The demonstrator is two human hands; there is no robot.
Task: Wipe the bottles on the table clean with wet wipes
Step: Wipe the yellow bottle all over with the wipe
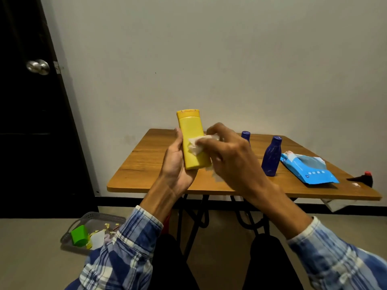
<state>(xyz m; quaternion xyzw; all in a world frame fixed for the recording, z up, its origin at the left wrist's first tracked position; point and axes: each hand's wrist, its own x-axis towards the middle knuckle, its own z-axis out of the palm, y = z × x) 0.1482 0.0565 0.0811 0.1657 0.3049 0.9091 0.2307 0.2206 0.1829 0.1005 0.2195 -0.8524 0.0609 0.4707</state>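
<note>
left hand (176, 162) fingers wrapped round yellow bottle (193, 141), held upright above table (146, 164) edge; right hand (228, 151) fingers pinch wet wipe (198, 144) against bottle's front.

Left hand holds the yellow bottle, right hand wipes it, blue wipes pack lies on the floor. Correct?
No: the head view shows the wipes pack on the table, not the floor. The left hand does grip the yellow bottle; the right hand rubs it with a wipe.
</note>
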